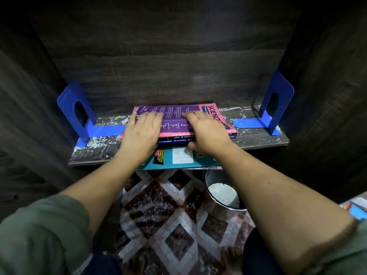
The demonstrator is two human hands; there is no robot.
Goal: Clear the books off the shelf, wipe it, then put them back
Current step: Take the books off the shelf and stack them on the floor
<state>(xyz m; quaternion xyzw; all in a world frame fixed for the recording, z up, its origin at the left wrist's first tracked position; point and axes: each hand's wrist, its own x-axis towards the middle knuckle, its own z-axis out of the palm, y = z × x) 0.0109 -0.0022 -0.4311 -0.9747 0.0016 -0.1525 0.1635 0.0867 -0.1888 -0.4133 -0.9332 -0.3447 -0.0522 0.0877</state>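
Books [179, 124] stacked flat, under both hands' grip

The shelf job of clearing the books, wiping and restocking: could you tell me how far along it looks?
Early, by the look of it. Done: nothing that shows. The shelf is strewn with white crumbs, so it is unwiped. In hand: the left hand and right hand lie on the stack of books, which overhangs the front edge between two blue bookends. Left: lifting the stack off, wiping, restocking.
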